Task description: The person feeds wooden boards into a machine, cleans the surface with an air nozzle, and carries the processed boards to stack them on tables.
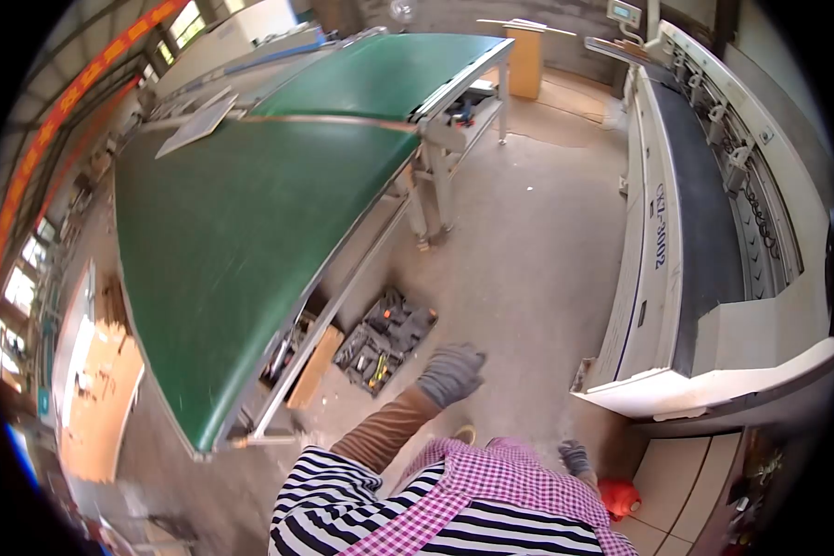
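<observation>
My left hand (451,374), in a grey glove, hangs over the concrete floor in front of my body. Its fingers are loosely bent, and I see nothing held in them. Nearest to it is an open tool case (385,339) on the floor, with dark tools and some yellow-handled ones inside. My right hand (574,456), also gloved in grey, is low beside the checked apron (519,477). It is small and partly cut off by the apron, so its grip is unclear. Close to that hand is a red object (618,499).
A long green-topped conveyor table (278,204) stands at left, with a metal frame and legs. At right is a white machine (653,250) with a dark belt. A wooden strip (315,367) lies by the tool case. Pale boxes or panels (672,477) are at lower right.
</observation>
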Demonstrator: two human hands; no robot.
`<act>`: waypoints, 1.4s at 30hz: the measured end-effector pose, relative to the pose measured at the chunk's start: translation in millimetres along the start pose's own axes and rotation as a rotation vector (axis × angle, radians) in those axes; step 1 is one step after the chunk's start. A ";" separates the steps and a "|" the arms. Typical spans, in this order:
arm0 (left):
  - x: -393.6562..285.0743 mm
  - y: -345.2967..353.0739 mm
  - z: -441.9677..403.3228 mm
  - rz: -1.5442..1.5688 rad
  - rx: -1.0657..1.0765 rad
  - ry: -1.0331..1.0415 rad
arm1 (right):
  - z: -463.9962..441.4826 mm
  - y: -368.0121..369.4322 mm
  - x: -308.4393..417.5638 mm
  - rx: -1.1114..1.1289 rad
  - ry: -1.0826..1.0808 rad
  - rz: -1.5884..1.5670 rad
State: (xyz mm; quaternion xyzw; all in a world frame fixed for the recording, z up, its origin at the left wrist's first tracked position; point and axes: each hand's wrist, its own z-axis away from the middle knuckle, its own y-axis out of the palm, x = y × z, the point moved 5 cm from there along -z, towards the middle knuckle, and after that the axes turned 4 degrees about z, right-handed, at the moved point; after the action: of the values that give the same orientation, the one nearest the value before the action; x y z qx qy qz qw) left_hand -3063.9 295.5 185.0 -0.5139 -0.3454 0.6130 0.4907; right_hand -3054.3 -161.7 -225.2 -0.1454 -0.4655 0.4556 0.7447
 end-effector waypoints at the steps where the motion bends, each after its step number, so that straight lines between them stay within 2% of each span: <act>1: -14.4 -30.3 -45.3 0.010 -0.068 0.117 | -10.7 -22.6 17.3 0.017 0.156 -0.149; 2: -23.1 -40.5 -88.0 0.011 -0.202 0.257 | -11.5 -53.7 47.9 0.034 0.309 -0.295; 3: -30.8 -48.5 -130.9 0.024 -0.333 0.392 | -39.7 -56.2 37.7 0.029 0.300 -0.221; 5: -51.7 -53.6 -216.1 0.109 -0.092 0.467 | -104.5 -57.8 15.4 0.056 0.259 -0.036; 7: -63.8 -62.2 -278.4 0.154 0.060 0.529 | -177.2 -52.0 43.0 0.133 -0.240 0.511; 9: -61.7 -53.3 -333.4 0.259 0.222 0.600 | -243.4 -42.9 64.3 0.214 -0.450 0.780; 10: -54.2 -40.5 -368.5 0.325 0.296 0.654 | -299.0 -57.0 89.6 0.235 -0.397 0.787; 11: -34.5 -10.3 -405.0 0.252 0.343 0.615 | -332.8 -72.7 106.5 0.262 -0.324 0.730; 13: 6.8 -20.7 -464.9 0.158 0.581 0.233 | -358.6 -175.4 238.1 0.200 0.010 0.419; 14: 29.3 -38.3 -486.2 0.107 0.505 0.176 | -379.1 -225.4 291.2 0.151 0.077 0.320; 16: 79.6 -76.0 -532.4 0.063 0.391 0.069 | -463.1 -287.2 346.1 0.202 0.067 0.245; 18: 132.2 -80.9 -579.4 0.116 0.311 -0.003 | -542.9 -346.1 398.0 0.095 -0.126 0.316; 19: 159.7 -77.9 -604.3 0.159 0.249 -0.021 | -572.6 -381.6 433.2 0.060 -0.137 0.259; 21: 192.9 -83.8 -655.5 0.077 0.363 -0.184 | -637.1 -424.1 481.7 0.004 -0.175 0.161; 23: 236.3 -65.1 -716.6 0.100 0.471 -0.237 | -716.4 -447.3 509.0 -0.038 -0.218 0.088; 24: 258.3 -55.6 -750.4 0.111 0.528 -0.266 | -753.4 -451.9 514.6 0.007 -0.212 0.183; 26: 261.0 -84.6 -827.1 0.122 0.662 -0.283 | -824.7 -447.3 517.3 0.106 -0.187 0.375; 27: 262.6 -106.3 -878.2 0.123 0.711 -0.282 | -882.8 -409.7 467.7 0.156 -0.183 0.415; 28: 269.2 -127.4 -934.3 0.072 0.630 -0.196 | -941.1 -372.3 418.4 0.207 -0.180 0.456; 29: 269.8 -143.8 -982.8 0.035 0.556 -0.117 | -952.7 -376.0 401.0 0.323 -0.183 0.549; 30: 267.0 -162.6 -1033.9 0.013 0.516 -0.064 | -962.4 -381.2 385.3 0.441 -0.194 0.639; 32: 249.6 -227.2 -1141.6 -0.040 0.411 0.039 | -941.0 -483.3 442.5 0.566 0.140 0.527; 35: 199.5 -325.1 -1271.3 -0.032 0.206 0.245 | -1019.2 -534.6 421.9 0.487 -0.066 0.590; 37: 169.9 -361.9 -1351.6 -0.035 0.148 0.408 | -1054.6 -611.3 452.0 0.310 0.156 0.454; 38: 155.8 -371.7 -1390.3 -0.031 0.188 0.467 | -1074.3 -644.2 463.9 0.224 0.264 0.386; 40: 138.2 -377.5 -1460.4 -0.016 0.267 0.560 | -1168.4 -626.1 421.7 0.322 0.160 0.496; 42: 141.6 -363.2 -1522.3 0.082 0.165 0.662 | -1274.9 -607.3 388.1 0.432 0.009 0.693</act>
State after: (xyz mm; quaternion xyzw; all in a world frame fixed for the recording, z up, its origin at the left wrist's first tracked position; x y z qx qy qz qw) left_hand -1497.7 409.6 125.7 -0.6568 -0.0959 0.4581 0.5912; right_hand -1612.7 89.4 -286.8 -0.1359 -0.2790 0.7664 0.5625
